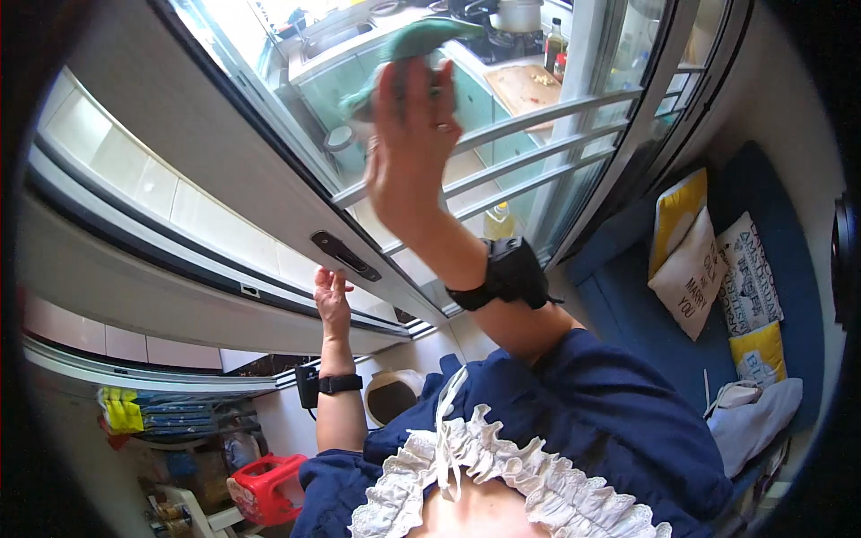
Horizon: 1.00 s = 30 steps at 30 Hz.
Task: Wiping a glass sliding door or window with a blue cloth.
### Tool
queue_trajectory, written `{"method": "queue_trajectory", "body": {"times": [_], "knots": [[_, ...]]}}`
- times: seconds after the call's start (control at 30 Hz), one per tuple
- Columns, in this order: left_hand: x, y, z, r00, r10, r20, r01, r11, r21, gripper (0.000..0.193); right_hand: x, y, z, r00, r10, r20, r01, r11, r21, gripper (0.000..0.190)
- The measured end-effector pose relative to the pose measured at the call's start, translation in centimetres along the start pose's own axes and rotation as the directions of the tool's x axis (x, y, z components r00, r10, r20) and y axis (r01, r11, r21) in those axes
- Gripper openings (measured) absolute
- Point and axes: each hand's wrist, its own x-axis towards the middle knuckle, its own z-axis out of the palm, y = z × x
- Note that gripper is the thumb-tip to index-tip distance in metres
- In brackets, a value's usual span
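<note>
My right hand (414,134) is raised in front of a glazed sliding door (471,144) with pale metal crossbars. It holds a green cloth (430,37), which spreads out beyond the fingers and is partly blurred. Lower and to the left, my left hand (333,296) is at the edge of the door's wide pale frame (269,181), fingers up, just below a dark recessed latch plate (345,255). Nothing shows in the left hand, though its palm side is partly hidden. Black straps with devices sit on both forearms.
Beyond the glass are a cutting board (525,91) with food bits, a pot (516,15) on a stove, bottles (554,42) and a sink (336,40). A blue sofa (619,316) with cushions stands at right. A red plastic stool (269,489) and a round bin (392,398) are low at left.
</note>
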Motion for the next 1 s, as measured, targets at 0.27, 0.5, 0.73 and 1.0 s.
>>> {"method": "queue_trajectory", "body": {"times": [0.27, 0.5, 0.73, 1.0], "knots": [[-0.5, -0.3, -0.6, 0.996, -0.052, -0.069, 0.055, 0.997, 0.053, 0.048, -4.3, -0.4, 0.6, 0.907, -0.396, 0.144, 0.405, 0.913, -0.041, 0.039], [0.1, -0.3, -0.7, 1.0, 0.006, 0.01, -0.007, 0.992, 0.124, 0.046, -15.7, 11.1, -3.0, 0.611, -0.556, 0.564, 0.503, 0.822, 0.265, 0.031], [0.3, -0.2, -0.4, 0.999, 0.037, -0.03, -0.034, 0.996, 0.088, 0.04, -14.4, 9.5, -6.3, 0.422, 0.36, 0.832, -0.864, -0.118, 0.489, 0.028], [0.4, -0.4, -0.8, 0.993, 0.121, 0.003, -0.12, 0.982, 0.148, 0.038, -22.4, 14.3, 2.5, -0.071, 0.549, 0.833, -0.812, -0.517, 0.271, 0.008]]}}
